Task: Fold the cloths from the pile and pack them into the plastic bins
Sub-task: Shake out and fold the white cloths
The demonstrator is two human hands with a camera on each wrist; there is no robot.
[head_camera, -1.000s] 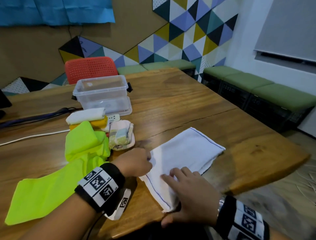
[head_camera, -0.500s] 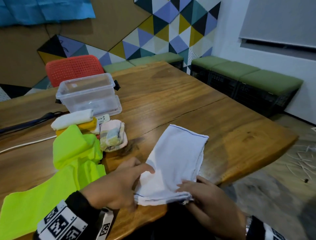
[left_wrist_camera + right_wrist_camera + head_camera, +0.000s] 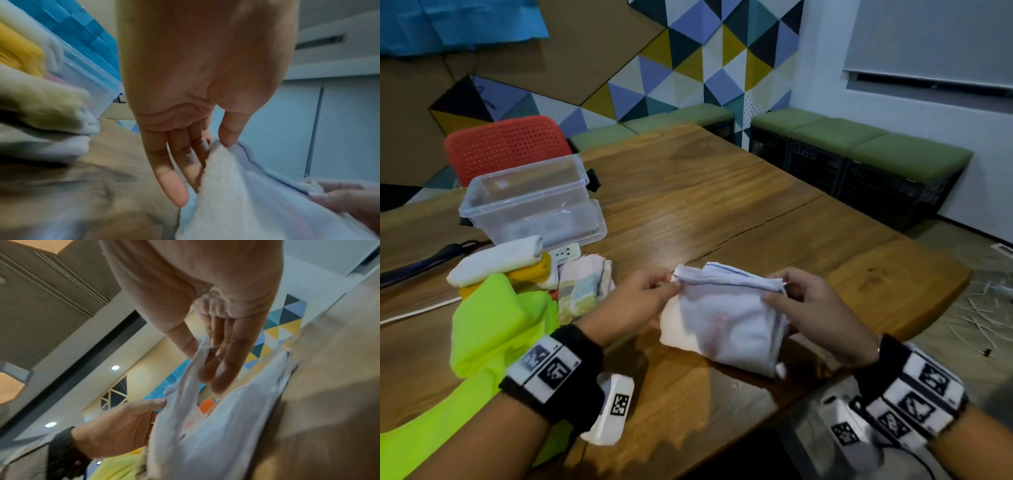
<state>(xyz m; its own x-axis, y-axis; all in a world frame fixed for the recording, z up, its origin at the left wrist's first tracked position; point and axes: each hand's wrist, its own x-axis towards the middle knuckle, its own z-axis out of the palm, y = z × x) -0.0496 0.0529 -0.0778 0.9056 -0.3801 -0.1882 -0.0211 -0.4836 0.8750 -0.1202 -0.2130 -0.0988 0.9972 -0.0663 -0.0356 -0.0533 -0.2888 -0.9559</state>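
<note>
A white cloth with a thin blue stripe (image 3: pixel 726 315) hangs doubled over the near edge of the wooden table (image 3: pixel 722 212). My left hand (image 3: pixel 643 294) pinches its upper left corner (image 3: pixel 224 146) between thumb and fingers. My right hand (image 3: pixel 801 301) pinches the upper right corner (image 3: pixel 202 350) the same way. The cloth's lower part drapes down onto the table. The pile of cloths (image 3: pixel 517 270) lies at the left, with a neon yellow-green cloth (image 3: pixel 489 329) in front. A clear plastic bin (image 3: pixel 527 202) stands behind the pile.
A red perforated chair (image 3: pixel 506 147) stands behind the bin. A white socket strip (image 3: pixel 566 253) and cables (image 3: pixel 417 311) lie by the pile. Green cushioned benches (image 3: pixel 859 144) line the right wall. The table's right edge drops to the floor.
The cloth lay flat on the table under both hands a second ago. Both hands have since lifted it by its top corners, and it now hangs folded between them.
</note>
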